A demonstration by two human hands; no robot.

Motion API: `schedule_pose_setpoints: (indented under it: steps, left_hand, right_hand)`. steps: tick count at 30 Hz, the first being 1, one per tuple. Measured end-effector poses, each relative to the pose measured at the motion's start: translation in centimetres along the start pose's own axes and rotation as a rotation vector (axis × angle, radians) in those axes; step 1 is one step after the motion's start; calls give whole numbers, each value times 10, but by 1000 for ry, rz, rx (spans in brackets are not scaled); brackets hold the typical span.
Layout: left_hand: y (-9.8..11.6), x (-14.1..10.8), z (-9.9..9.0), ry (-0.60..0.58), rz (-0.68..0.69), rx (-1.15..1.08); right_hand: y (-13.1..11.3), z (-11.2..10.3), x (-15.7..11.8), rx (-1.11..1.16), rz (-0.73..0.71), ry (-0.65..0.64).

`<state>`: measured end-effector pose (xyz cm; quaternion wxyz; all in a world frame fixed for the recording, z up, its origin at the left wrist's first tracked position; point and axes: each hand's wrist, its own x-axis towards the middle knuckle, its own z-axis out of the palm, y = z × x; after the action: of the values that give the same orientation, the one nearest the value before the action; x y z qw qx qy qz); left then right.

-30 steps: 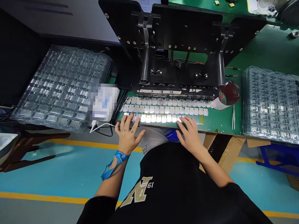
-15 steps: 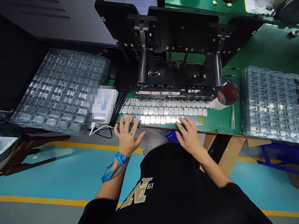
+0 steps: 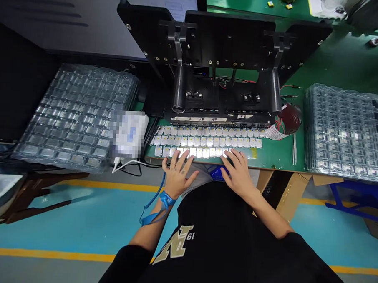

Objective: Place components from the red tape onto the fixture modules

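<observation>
Three rows of small white square pieces with yellow marks lie along the bench edge, below a black fixture. At the left part of the front row [image 3: 206, 152], my left hand [image 3: 178, 174] rests with spread fingers, fingertips on or just over the pieces. A blue wrist strap [image 3: 165, 202] with a coiled cord is around that wrist. My right hand [image 3: 237, 173] has its fingers apart too, with fingertips at the right end of the same row. The middle row [image 3: 207, 141] and back row [image 3: 208, 131] lie beyond both hands. Neither hand grips anything.
The black fixture [image 3: 227, 43] with two upright handles stands behind the rows. Stacked clear trays are at left [image 3: 80, 116] and right [image 3: 343, 127]. A white box [image 3: 129, 134], tweezers [image 3: 294, 149] and a red-and-white perforated cylinder [image 3: 283, 122] are nearby. A cardboard box [image 3: 289, 196] sits below the bench.
My left hand has moved right along the front row, uncovering pieces at its left end. My right hand has stayed almost in place.
</observation>
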<state>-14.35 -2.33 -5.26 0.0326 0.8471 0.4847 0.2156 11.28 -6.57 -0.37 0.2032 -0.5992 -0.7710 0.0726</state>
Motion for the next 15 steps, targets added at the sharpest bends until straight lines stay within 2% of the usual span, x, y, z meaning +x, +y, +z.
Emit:
schedule_pose_setpoints:
  steps: [6,11,15]
  left_hand:
    - [2,2,-2,45,4,-41]
    - [10,8,-11,118,-38,-77]
    - [17,37,-36,245,-103,-167]
  right_hand:
    - [-1,0,1,21,0,25]
    - [2,-7,2,185,-34,285]
    - [15,-36,17,198,-17,483]
